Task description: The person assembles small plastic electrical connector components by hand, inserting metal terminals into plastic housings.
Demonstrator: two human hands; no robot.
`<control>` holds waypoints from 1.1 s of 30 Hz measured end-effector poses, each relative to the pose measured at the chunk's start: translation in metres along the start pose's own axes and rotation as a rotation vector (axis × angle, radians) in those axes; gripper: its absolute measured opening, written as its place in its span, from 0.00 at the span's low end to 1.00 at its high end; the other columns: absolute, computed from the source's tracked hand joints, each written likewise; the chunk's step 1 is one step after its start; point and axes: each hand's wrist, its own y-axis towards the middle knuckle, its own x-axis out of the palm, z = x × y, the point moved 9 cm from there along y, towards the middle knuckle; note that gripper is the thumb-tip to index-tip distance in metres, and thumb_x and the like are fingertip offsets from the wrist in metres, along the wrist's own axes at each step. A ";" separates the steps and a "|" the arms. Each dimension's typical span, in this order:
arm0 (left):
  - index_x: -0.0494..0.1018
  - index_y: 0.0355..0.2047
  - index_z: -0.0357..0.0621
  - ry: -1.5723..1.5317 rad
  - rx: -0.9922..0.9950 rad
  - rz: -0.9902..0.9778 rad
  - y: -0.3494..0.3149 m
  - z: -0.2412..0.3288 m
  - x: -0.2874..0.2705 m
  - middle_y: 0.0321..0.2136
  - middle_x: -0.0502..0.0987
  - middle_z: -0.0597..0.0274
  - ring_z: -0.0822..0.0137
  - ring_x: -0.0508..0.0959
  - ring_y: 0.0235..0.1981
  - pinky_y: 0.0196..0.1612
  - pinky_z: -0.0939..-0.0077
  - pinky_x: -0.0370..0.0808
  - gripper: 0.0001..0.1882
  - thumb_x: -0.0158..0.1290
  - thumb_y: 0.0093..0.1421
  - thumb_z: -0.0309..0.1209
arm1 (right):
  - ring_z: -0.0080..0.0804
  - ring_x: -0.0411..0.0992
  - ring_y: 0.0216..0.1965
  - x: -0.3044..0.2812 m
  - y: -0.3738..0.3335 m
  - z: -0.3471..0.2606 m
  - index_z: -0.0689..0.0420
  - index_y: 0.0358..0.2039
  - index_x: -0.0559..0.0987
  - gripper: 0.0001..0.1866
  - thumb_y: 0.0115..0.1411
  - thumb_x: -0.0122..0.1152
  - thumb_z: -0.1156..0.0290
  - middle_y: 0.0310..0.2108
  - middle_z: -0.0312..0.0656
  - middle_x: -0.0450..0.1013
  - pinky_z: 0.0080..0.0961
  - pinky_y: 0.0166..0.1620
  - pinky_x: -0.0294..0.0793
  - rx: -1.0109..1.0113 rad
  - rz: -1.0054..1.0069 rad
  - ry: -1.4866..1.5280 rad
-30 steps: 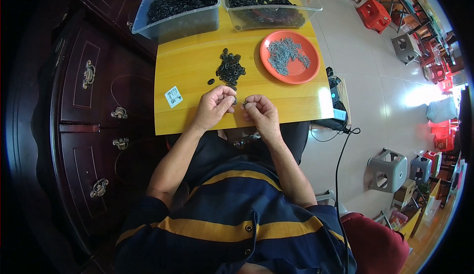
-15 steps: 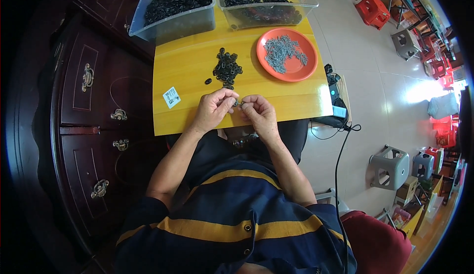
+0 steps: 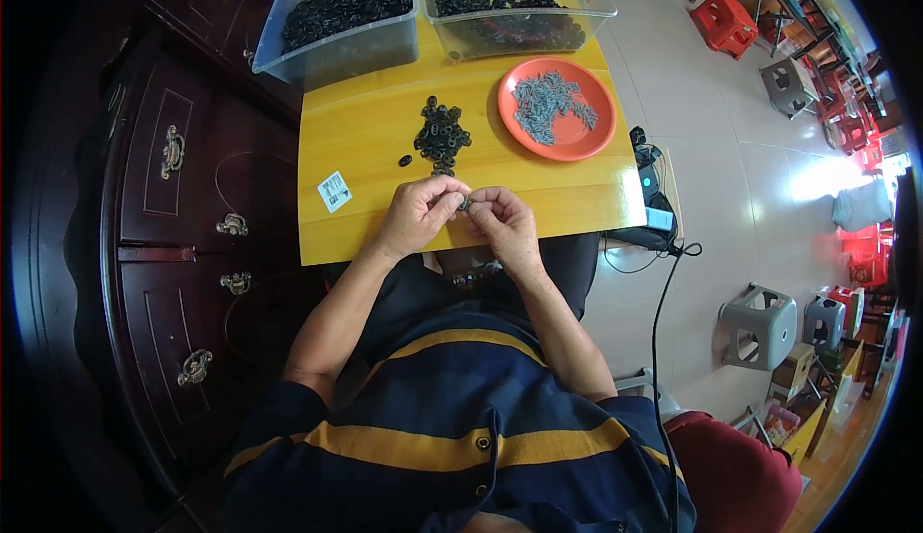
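Note:
Over the table's near edge my left hand and my right hand meet, thumbs and fingers pinched. The left fingertips grip a small black oval piece, mostly covered by them. Whatever my right fingertips pinch against it is too small and hidden to make out. Just beyond my left hand lies a loose pile of black oval pieces, with one piece apart on its left. An orange plate farther right holds many small grey screw-like pieces.
Two clear plastic bins of black oval pieces stand at the back of the yellow table. A white label lies at left. Dark drawers flank the left side. A black cable and a grey stool are at right.
My fingertips have drawn slightly closer together, and the left fingers now cover more of the small piece. The pile and plate have stayed put.

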 end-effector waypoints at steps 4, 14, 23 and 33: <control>0.78 0.38 0.37 0.037 0.037 -0.008 0.003 0.006 -0.001 0.23 0.77 0.63 0.75 0.75 0.23 0.28 0.79 0.73 0.06 0.53 0.64 0.25 | 0.15 0.73 0.29 0.000 0.001 0.000 0.60 0.42 0.77 0.07 0.65 0.59 0.73 0.31 0.33 0.77 0.14 0.35 0.74 0.013 -0.015 0.034; 0.79 0.37 0.37 0.054 0.069 -0.077 0.009 0.015 -0.002 0.26 0.79 0.62 0.74 0.78 0.27 0.32 0.78 0.74 0.07 0.53 0.64 0.26 | 0.17 0.74 0.29 0.007 -0.001 0.000 0.61 0.43 0.77 0.08 0.66 0.59 0.73 0.33 0.36 0.78 0.14 0.35 0.76 0.121 -0.066 0.149; 0.77 0.45 0.37 0.037 0.063 -0.116 0.009 0.021 -0.003 0.34 0.79 0.61 0.72 0.78 0.35 0.40 0.78 0.75 0.10 0.52 0.66 0.29 | 0.22 0.77 0.33 0.013 0.001 0.009 0.58 0.42 0.76 0.09 0.68 0.56 0.67 0.36 0.39 0.78 0.19 0.37 0.78 0.218 -0.140 0.307; 0.71 0.54 0.44 0.630 0.381 0.144 -0.006 0.078 0.000 0.43 0.76 0.52 0.52 0.79 0.42 0.44 0.65 0.78 0.32 0.67 0.47 0.30 | 0.25 0.77 0.42 0.026 -0.003 -0.003 0.55 0.41 0.75 0.08 0.67 0.57 0.65 0.39 0.38 0.77 0.23 0.46 0.76 0.179 -0.131 0.517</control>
